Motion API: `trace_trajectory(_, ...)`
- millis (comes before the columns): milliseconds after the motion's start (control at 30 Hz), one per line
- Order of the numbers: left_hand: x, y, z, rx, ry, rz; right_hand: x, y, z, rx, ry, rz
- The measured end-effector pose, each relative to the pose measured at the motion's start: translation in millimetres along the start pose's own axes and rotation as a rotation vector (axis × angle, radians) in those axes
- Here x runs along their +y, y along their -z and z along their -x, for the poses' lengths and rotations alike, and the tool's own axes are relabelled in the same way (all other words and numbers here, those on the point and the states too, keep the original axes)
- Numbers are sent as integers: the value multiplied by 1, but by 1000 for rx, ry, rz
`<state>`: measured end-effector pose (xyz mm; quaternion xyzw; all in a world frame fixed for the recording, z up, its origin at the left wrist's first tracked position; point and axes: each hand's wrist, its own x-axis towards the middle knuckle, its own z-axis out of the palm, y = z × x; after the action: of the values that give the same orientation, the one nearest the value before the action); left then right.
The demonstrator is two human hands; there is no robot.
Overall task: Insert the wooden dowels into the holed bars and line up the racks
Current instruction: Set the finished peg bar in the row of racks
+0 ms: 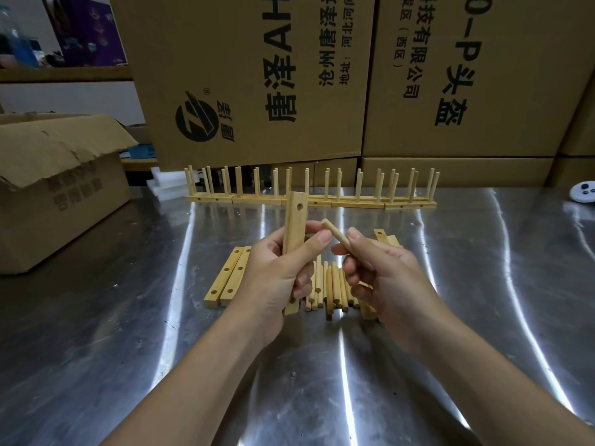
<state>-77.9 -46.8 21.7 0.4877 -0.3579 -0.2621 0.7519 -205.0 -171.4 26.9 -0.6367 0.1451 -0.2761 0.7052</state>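
Cartons (257,75) stacked at back, printed text. Steel table (96,349) in front. Open box (58,188) on table, far L. Racks (309,191): row along table's far edge, end to end. L hand (277,278) gripping bar (294,226), held upright over table centre, top hole showing. R hand (386,272) pinching dowel (336,233), thumb + fingers, tip tilted toward bar, just beside it. Spare bars (228,278) flat on table, L of hands. Dowel pile (331,284) on table below hands. White remote (582,193) far R.
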Motion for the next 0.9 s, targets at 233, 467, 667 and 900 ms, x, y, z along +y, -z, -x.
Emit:
trace_trajectory(233, 4, 2, 0, 3, 76, -79, -2, -7, 5, 48, 350, 396)
trace_trajectory(467, 5, 0, 0, -78, 159, -29, -1, -7, 8, 83, 489, 518)
trace_trajectory(667, 6, -3, 3, -29, 60, -303, 0, -2, 7, 129, 528, 643)
trace_trajectory(900, -3, -3, 3, -44, -121, -621, 0, 4, 7, 221, 607, 949)
